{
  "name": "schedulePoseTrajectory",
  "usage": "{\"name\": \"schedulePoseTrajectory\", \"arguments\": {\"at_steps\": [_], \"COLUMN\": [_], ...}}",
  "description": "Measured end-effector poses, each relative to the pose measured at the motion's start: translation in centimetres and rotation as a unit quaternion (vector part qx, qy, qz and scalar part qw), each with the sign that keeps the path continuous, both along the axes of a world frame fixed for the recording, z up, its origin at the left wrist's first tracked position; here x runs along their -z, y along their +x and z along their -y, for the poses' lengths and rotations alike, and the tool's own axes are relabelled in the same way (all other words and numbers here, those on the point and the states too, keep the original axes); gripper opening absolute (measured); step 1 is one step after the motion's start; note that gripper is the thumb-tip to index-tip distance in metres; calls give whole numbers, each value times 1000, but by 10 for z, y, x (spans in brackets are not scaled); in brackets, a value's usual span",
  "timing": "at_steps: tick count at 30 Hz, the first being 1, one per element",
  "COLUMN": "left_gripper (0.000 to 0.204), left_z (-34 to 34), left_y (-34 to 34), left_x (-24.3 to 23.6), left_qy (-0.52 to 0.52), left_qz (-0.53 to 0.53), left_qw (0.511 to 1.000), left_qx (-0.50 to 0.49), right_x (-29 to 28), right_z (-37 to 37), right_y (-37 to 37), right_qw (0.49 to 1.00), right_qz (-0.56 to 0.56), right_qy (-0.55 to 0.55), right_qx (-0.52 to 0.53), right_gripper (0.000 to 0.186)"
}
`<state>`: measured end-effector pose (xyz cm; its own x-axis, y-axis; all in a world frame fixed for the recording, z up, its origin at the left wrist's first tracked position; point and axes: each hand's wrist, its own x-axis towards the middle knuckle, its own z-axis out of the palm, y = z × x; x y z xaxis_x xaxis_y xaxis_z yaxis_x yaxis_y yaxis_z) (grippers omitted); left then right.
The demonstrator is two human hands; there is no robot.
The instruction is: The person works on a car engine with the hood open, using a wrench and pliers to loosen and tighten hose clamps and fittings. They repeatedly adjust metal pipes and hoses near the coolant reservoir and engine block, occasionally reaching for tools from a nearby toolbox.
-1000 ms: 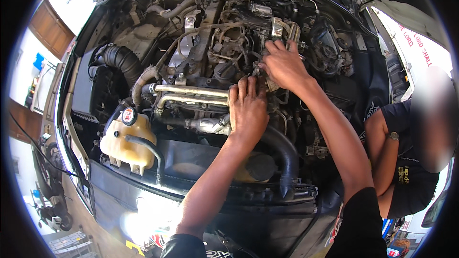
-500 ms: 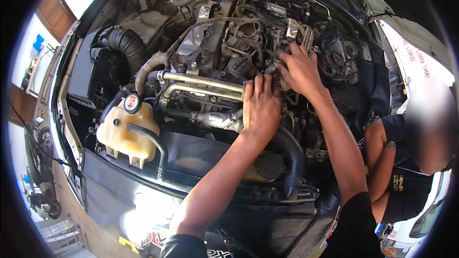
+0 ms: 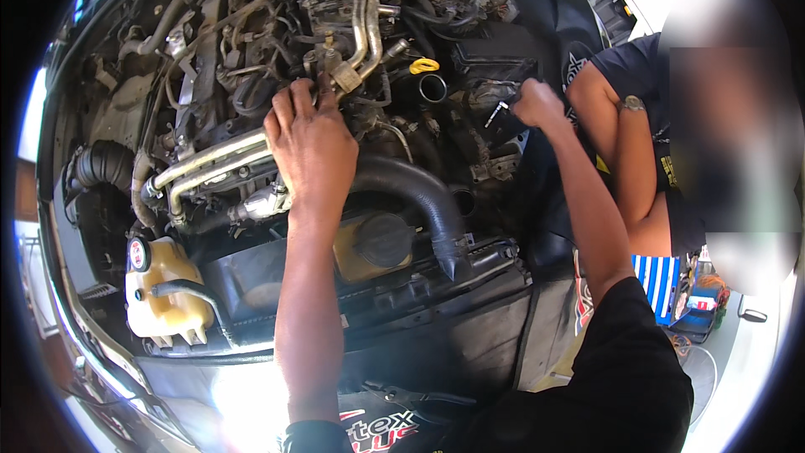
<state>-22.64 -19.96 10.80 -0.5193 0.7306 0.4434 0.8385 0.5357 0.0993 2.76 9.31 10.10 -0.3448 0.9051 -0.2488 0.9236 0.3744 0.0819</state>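
Observation:
My left hand (image 3: 314, 151) lies over the right end of two metal coolant pipes (image 3: 220, 157) on the engine, its fingers curled down beside a brass-coloured pipe flange (image 3: 346, 78). The fingertips and what they touch are partly hidden. To the right, above the side of the engine bay, my right hand (image 3: 539, 105) is closed around a slim chrome tool (image 3: 495, 115). Its shiny end sticks out toward the lower left; the exact kind is too small to tell. From the flange, a second pair of metal pipes (image 3: 362, 21) runs away from me.
A thick black hose (image 3: 415, 189) curves in front of the engine. A yellowish coolant tank (image 3: 172, 306) stands front left, and a yellow dipstick handle (image 3: 424, 65) is near the middle. At right, a person (image 3: 616, 109) stands with folded arms, close to my right arm.
The view has shifted to the right. My right hand has left the pipes beside my left hand and moved right, now with a chrome tool showing. My left hand stays at the pipes.

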Motion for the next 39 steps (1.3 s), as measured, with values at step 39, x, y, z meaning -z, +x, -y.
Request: {"name": "schedulePoseTrajectory", "arguments": {"at_steps": [39], "left_gripper": [61], "left_z": [4], "left_y": [-5], "left_x": [6], "left_qy": [46], "left_qz": [22], "left_qw": [999], "left_qx": [18], "right_x": [-85], "right_z": [-6], "right_y": [-345], "right_qw": [828], "right_qz": [-419], "right_qy": [79], "right_qx": [-365], "right_gripper": [17]}}
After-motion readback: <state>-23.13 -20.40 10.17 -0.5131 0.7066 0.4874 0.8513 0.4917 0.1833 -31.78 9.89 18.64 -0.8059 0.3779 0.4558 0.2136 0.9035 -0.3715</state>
